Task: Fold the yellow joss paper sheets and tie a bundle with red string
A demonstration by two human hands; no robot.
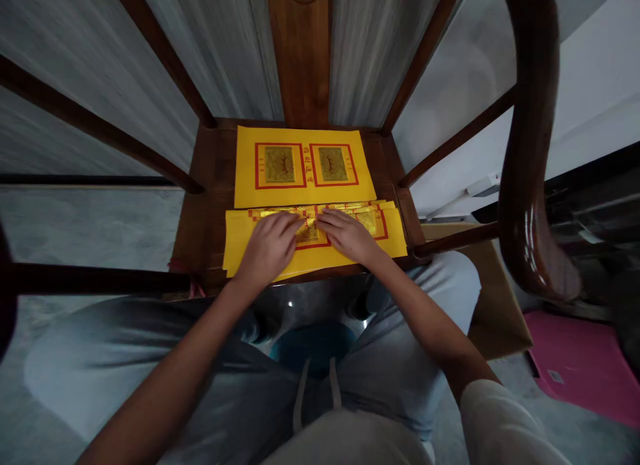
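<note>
Two lots of yellow paper with red frames and gold foil lie on a dark wooden chair seat (pixel 203 205). The far sheet (pixel 303 165) lies flat and untouched. The near stack (pixel 240 242) is fanned a little at its upper edge. My left hand (pixel 267 248) rests palm down on the near stack, its fingers curled onto the gold patch at the middle. My right hand (pixel 347 233) lies beside it, fingertips pressed on the same patch. The fingertips of both hands nearly meet there.
The chair's carved back slat (pixel 301 52) and angled rails rise behind the seat; a glossy curved armrest (pixel 530 152) stands at the right. My knees in grey trousers flank the seat front. A brown cardboard piece (pixel 500 305) and a pink mat (pixel 585 365) lie on the floor at the right.
</note>
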